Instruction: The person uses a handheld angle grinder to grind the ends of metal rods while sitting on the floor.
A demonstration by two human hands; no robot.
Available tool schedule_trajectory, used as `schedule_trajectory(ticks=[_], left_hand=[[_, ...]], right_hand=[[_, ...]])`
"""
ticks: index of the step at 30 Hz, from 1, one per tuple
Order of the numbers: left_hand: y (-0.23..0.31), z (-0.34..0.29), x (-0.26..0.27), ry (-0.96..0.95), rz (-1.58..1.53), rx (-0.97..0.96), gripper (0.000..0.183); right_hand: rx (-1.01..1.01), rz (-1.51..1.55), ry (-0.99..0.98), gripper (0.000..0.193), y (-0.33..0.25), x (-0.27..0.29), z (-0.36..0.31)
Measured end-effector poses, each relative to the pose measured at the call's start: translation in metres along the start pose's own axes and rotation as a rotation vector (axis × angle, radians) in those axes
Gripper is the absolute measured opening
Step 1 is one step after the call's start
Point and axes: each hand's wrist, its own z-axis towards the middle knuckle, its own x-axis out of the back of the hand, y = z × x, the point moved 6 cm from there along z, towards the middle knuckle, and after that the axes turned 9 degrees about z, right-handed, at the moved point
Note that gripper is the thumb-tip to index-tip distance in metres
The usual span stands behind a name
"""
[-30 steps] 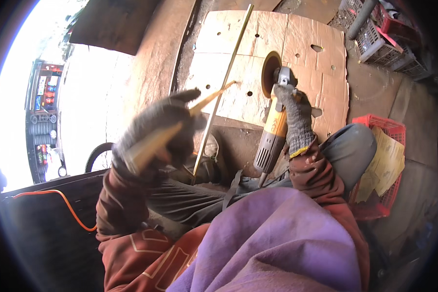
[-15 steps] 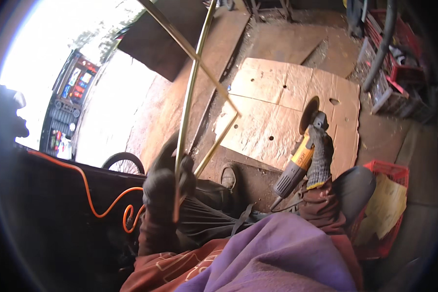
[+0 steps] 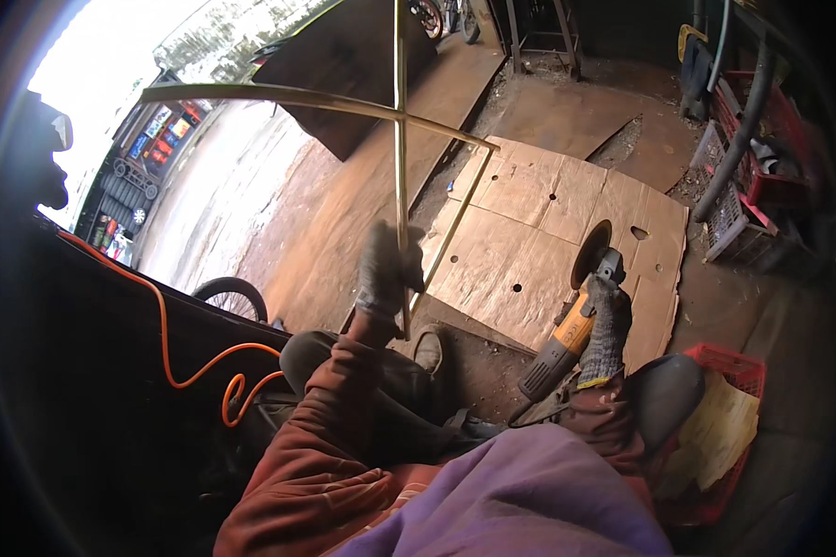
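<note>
My gloved left hand point(image 3: 386, 271) is closed around a thin metal frame point(image 3: 400, 176) of joined bars, raised in front of me. One bar stands upright in the picture through the hand, and another crosses it and runs left to right. At the right end of that crossbar a further bar comes back down past my hand. In my gloved right hand point(image 3: 607, 320) is a yellow and grey angle grinder point(image 3: 574, 330), gripped near its head. Its round dark disc point(image 3: 591, 254) points up and away from me, over the cardboard. Whether the disc spins cannot be seen.
Flattened cardboard point(image 3: 492, 237) with holes lies on the floor ahead. By my right knee is a red crate point(image 3: 736, 367) holding a tan sheet point(image 3: 715, 432). An orange hose point(image 3: 167, 343) curls along the left. More crates point(image 3: 743, 227) stand at far right, and a wheel point(image 3: 234, 295) shows at left.
My left arm has reached forward and right, carrying the frame with it; the frame has turned so its crossbar lies nearly level. The grinder stays almost where it was.
</note>
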Motion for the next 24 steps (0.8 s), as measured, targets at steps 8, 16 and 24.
schedule_trajectory(ticks=[8, 16, 24], left_hand=[[-0.021, 0.028, -0.01, -0.117, 0.001, 0.018, 0.016], [-0.012, 0.038, -0.044, 0.012, 0.176, -0.157, 0.051], [-0.046, 0.046, -0.041, 0.023, 0.213, -0.214, 0.055]], right_hand=[[-0.081, -0.128, 0.007, 0.03, 0.023, 0.003, 0.01], [-0.039, -0.026, -0.041, 0.027, 0.018, 0.006, 0.01], [-0.046, -0.281, 0.012, 0.027, 0.036, 0.007, 0.014]])
